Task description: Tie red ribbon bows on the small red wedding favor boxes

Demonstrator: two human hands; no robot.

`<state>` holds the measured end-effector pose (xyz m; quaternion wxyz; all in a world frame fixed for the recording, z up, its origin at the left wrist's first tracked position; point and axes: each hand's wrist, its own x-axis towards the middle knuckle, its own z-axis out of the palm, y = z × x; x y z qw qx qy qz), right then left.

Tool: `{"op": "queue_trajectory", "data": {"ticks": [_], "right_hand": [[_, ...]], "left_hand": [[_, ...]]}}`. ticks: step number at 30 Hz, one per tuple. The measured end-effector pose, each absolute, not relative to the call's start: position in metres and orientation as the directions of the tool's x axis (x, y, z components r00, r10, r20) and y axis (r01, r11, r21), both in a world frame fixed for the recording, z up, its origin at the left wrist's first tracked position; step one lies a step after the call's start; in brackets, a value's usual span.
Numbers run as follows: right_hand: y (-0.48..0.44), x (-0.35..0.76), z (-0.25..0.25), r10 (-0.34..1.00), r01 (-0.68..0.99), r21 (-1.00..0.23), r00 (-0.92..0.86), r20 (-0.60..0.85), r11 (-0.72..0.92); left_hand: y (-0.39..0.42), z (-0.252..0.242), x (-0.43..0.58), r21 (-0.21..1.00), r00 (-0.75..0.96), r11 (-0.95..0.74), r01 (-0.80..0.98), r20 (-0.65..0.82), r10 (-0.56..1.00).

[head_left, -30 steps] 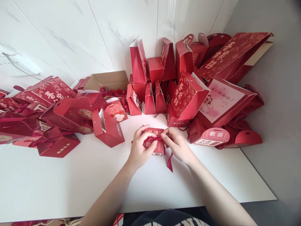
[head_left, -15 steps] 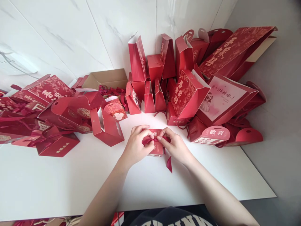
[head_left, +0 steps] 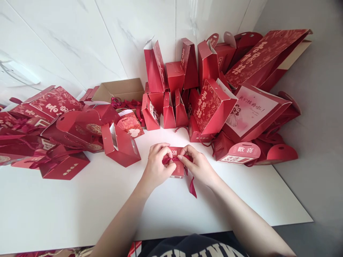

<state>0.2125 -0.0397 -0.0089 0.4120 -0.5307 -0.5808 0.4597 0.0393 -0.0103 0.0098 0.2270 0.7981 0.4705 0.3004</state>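
A small red gift box (head_left: pixel 178 172) with pale lettering lies on the white table, between my two hands. Across its top runs a dark red ribbon (head_left: pixel 192 188), one end of which trails onto the table at the right. My left hand (head_left: pixel 160 162) pinches the ribbon between thumb and forefinger over the box's left half. From the other side my right hand (head_left: pixel 197 164) grips the ribbon with thumb and forefinger close to the middle. The ribbon's crossing at the centre is partly covered by my fingertips.
An upright red box (head_left: pixel 122 146) with an open top stands left of my hands. Behind it sits a brown cardboard carton (head_left: pixel 120 89) with ribbons inside. Red gift boxes crowd the left side (head_left: pixel 65 162), the back (head_left: pixel 154 67) and the right (head_left: pixel 238 153) of the white table (head_left: pixel 112 203).
My left thumb and forefinger have shifted slightly at the ribbon. My right hand stays pinched almost in place, and the whole view has moved a little.
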Motion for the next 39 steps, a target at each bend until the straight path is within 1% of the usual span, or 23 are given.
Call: {"op": "queue_trajectory", "data": {"ticks": [8, 12, 15, 19, 26, 31, 34, 36, 39], "right_hand": [[-0.041, 0.21, -0.008, 0.993, 0.211, -0.977, -0.116, 0.006, 0.03], [-0.042, 0.21, -0.008, 0.993, 0.199, -0.98, -0.12, -0.011, 0.013], [-0.041, 0.211, -0.008, 0.993, 0.181, -0.984, -0.12, -0.019, 0.003], [-0.04, 0.211, -0.008, 0.993, 0.179, -0.984, -0.117, -0.011, 0.011], [-0.04, 0.211, -0.01, 0.993, 0.181, -0.983, -0.116, -0.017, 0.004], [-0.041, 0.212, -0.011, 0.99, 0.094, -0.995, -0.135, -0.039, -0.026], [-0.04, 0.214, -0.01, 0.989, 0.046, -0.999, -0.148, -0.023, -0.016], [-0.039, 0.216, -0.009, 0.989, 0.039, -0.999, -0.151, 0.0, 0.006], [-0.038, 0.219, -0.009, 0.99, 0.05, -0.999, -0.142, 0.005, 0.012]], "left_hand": [[-0.012, 0.01, 0.04, 0.659, 0.331, -0.413, 0.629, 0.253, 0.909], [-0.012, 0.009, 0.037, 0.67, 0.349, -0.426, 0.608, 0.256, 0.901], [-0.012, 0.009, 0.034, 0.699, 0.373, -0.418, 0.58, 0.228, 0.899], [-0.014, 0.01, 0.032, 0.73, 0.366, -0.383, 0.566, 0.194, 0.91], [-0.016, 0.01, 0.035, 0.74, 0.332, -0.35, 0.574, 0.18, 0.926], [-0.009, 0.015, 0.019, 0.753, 0.396, -0.384, 0.533, 0.179, 0.901], [-0.003, 0.018, 0.005, 0.701, 0.364, -0.397, 0.593, 0.207, 0.908], [-0.001, 0.019, -0.001, 0.676, 0.323, -0.356, 0.645, 0.181, 0.929], [0.0, 0.019, -0.005, 0.708, 0.231, -0.219, 0.671, 0.081, 0.97]]}}
